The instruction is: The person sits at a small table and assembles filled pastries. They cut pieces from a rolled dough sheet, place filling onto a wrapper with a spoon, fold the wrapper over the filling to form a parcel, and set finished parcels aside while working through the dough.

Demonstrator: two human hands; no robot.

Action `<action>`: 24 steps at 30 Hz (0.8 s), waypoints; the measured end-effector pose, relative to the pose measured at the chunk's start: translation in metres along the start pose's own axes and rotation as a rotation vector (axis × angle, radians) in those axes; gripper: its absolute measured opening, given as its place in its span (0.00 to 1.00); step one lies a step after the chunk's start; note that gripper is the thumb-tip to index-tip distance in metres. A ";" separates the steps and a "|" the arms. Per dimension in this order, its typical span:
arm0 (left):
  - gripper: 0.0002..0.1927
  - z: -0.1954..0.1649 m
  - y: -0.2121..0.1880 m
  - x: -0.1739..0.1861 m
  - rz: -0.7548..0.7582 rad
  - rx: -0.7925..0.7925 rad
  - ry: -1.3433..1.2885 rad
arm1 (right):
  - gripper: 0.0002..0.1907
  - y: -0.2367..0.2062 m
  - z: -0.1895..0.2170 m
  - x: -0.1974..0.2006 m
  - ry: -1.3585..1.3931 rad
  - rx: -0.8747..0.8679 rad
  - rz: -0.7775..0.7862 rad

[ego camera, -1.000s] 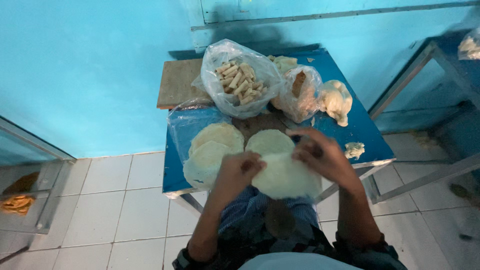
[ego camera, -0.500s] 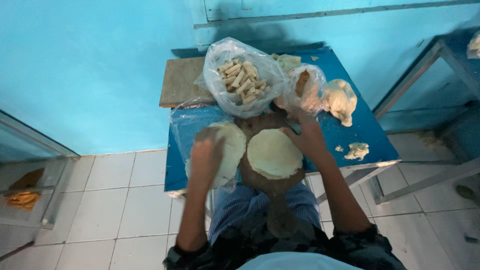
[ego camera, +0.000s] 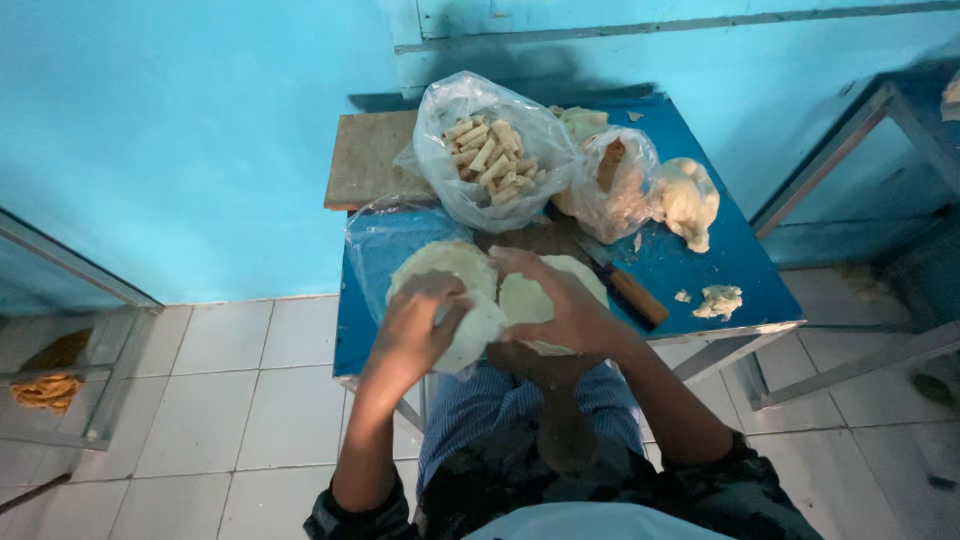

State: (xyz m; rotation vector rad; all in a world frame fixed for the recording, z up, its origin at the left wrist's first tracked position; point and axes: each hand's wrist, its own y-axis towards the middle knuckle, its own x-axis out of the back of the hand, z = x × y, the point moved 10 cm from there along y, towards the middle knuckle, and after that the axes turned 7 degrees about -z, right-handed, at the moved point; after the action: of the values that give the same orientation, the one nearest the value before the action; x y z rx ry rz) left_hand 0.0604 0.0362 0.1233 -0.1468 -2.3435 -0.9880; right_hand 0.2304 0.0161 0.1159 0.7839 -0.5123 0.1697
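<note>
- A pale dough round [ego camera: 470, 335] hangs at the near edge of the blue bench [ego camera: 745, 265], gripped by the left hand [ego camera: 420, 325], whose fingers curl closed over its top edge.
- Just to its right a second dough round [ego camera: 525, 298] lies on a dark round board [ego camera: 530, 240]. The right hand [ego camera: 560, 305] rests on it, fingers spread open and flat, gripping nothing.
- A third round [ego camera: 440, 262] sits just behind the left hand on a clear plastic sheet [ego camera: 375, 245].
- The step in hand looks like lifting one flattened round away from the stack while the other is steadied on the board. The next move, as I judge it, calls for a gentle, even lift so the thin dough does not tear or fold.
- Counted: three rounds, two plastic bags, one knife, one wooden board.
- The larger bag [ego camera: 490, 150] holds short pale sticks; the smaller bag [ego camera: 610, 185] holds something brownish that I cannot make out.
- A lump of dough [ego camera: 685, 200] lies right of the bags, with a smaller scrap [ego camera: 720, 300] near the bench edge.
- A wooden-handled knife [ego camera: 625, 285] lies just right of the right hand.
- A bare wooden board [ego camera: 365, 160] sits at the far left corner, against a turquoise wall [ego camera: 180, 140].
</note>
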 end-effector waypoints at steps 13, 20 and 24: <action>0.05 -0.010 0.073 -0.038 -0.160 -0.135 -0.325 | 0.24 -0.013 -0.046 0.103 -0.268 -0.102 -0.487; 0.05 -0.012 -0.027 -0.075 0.018 -0.239 0.043 | 0.20 -0.089 -0.050 0.034 -0.330 -0.081 0.043; 0.12 0.007 -0.044 -0.046 -0.123 -0.166 0.040 | 0.28 -0.088 -0.029 0.050 -0.326 -0.089 0.026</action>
State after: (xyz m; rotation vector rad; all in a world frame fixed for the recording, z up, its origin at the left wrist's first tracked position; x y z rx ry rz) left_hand 0.0810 0.0150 0.0666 -0.0473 -2.2548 -1.2344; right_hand 0.3140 -0.0268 0.0684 0.7214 -0.8335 0.0419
